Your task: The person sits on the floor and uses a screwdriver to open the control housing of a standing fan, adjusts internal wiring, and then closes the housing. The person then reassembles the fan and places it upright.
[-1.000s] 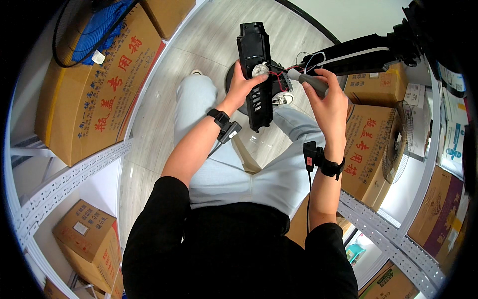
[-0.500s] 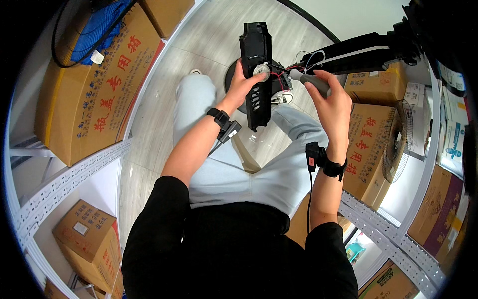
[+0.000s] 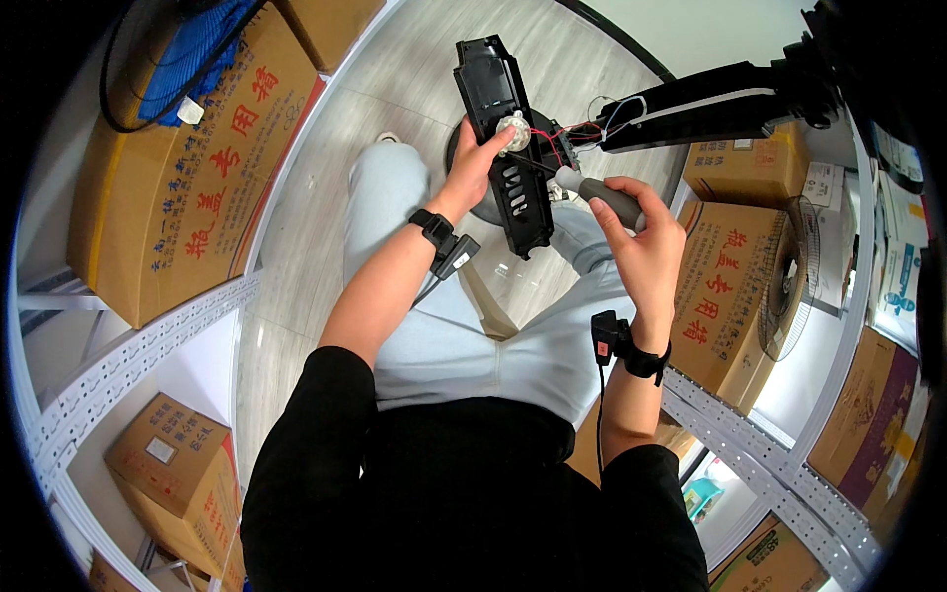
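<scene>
My left hand (image 3: 472, 170) is closed round the left edge of a long black plastic housing (image 3: 491, 84), with the thumb on a pale round part (image 3: 514, 132) near its middle. Slots pierce the housing's lower half. In my right hand (image 3: 646, 242) is a screwdriver (image 3: 610, 200) with a grey handle. Its shaft points left and up toward the round part; whether the tip touches it I cannot make out. Red wires (image 3: 552, 135) run from the housing to a small bundle of parts beside a long black arm-like piece (image 3: 691, 109).
A round black base (image 3: 483, 202) stands on the floor beneath the housing. Cardboard boxes fill metal shelves on the left (image 3: 187, 187) and right (image 3: 725, 306). A wire fan guard (image 3: 789, 281) leans by the right boxes. Blue cloth (image 3: 202, 59) lies at the upper left.
The housing has tilted, its top going left and its lower end right. My right hand and the screwdriver have moved down and slightly left.
</scene>
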Tool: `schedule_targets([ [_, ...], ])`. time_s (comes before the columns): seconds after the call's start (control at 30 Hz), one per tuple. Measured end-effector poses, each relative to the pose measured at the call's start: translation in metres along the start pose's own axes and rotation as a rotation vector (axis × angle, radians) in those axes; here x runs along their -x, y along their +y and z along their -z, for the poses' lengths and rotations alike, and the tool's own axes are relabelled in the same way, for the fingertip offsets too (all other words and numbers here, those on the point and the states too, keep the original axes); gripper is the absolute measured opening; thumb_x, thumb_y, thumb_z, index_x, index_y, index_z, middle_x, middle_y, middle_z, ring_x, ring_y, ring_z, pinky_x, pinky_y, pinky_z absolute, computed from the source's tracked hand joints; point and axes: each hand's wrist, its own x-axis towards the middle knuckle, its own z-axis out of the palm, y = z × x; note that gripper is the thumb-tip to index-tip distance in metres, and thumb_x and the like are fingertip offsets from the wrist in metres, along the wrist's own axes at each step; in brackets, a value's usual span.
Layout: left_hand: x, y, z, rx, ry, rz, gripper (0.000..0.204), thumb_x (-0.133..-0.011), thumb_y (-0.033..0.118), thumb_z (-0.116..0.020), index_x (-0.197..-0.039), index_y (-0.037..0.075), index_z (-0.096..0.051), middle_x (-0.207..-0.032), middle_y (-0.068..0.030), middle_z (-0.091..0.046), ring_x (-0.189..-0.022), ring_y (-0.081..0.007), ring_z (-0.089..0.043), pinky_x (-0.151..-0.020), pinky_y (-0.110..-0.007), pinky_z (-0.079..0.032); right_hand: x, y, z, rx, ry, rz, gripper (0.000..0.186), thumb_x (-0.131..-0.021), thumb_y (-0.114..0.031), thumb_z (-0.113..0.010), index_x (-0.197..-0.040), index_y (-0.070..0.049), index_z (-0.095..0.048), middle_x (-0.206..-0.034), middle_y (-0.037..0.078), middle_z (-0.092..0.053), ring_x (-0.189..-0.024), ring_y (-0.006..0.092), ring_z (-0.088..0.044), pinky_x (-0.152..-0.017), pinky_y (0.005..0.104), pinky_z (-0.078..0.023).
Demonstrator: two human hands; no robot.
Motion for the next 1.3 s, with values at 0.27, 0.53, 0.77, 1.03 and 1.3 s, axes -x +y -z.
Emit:
schedule_targets([
  [0.27,0.0,-0.003,0.002,-0.018,-0.016,-0.006,0.056,-0.091,0.011,-0.071,-0.137,0.005,-0.04,-0.126,-0.0067,-0.057,-0.115,-0.0161,-0.056,-0.1,-0.034,-0.045,0.0,0.004,-0.009,0.024,-0.012,0.038,0.026,-0.084,-0.016,-0.078,-0.106,-0.006,-0.069,-0.094,0.013,-0.073,-0.085,0.0252,-0.071,-0.072,0.0328,-0.055],
  [0.53,0.001,-0.001,0.001,-0.014,-0.024,-0.009,0.053,-0.091,0.011,-0.071,-0.135,0.005,-0.041,-0.126,-0.0072,-0.056,-0.115,-0.0163,-0.056,-0.099,-0.034,-0.046,-0.002,0.002,-0.009,0.035,-0.011,0.063,0.026,-0.084,-0.015,-0.078,-0.106,-0.006,-0.068,-0.097,0.014,-0.073,-0.085,0.026,-0.072,-0.072,0.033,-0.055],
  [0.77,0.001,0.0,0.001,-0.023,-0.028,-0.01,0.052,-0.091,0.011,-0.071,-0.134,0.005,-0.042,-0.126,-0.0069,-0.057,-0.115,-0.0164,-0.056,-0.1,-0.034,-0.046,-0.002,0.001,-0.009,0.045,-0.008,0.081,0.026,-0.084,-0.015,-0.077,-0.106,-0.005,-0.068,-0.097,0.014,-0.072,-0.087,0.0275,-0.071,-0.075,0.0337,-0.054],
  [1.03,0.0,-0.001,0.0,-0.037,-0.023,-0.016,0.053,-0.092,0.011,-0.07,-0.135,0.005,-0.041,-0.126,-0.007,-0.057,-0.115,-0.0165,-0.056,-0.099,-0.034,-0.046,-0.003,-0.002,-0.009,0.055,-0.016,0.076,0.025,-0.084,-0.013,-0.077,-0.106,-0.006,-0.068,-0.098,0.014,-0.072,-0.089,0.029,-0.071,-0.076,0.0343,-0.054],
  [1.3,-0.002,-0.005,0.004,-0.057,-0.038,-0.025,0.055,-0.092,0.011,-0.07,-0.138,0.006,-0.04,-0.128,-0.0066,-0.056,-0.116,-0.0167,-0.056,-0.1,-0.034,-0.045,-0.01,-0.001,-0.002,0.087,-0.141,0.244,0.026,-0.08,-0.002,-0.073,-0.105,-0.007,-0.067,-0.11,0.011,-0.07,-0.094,0.0316,-0.069,-0.08,0.0369,-0.055],
])
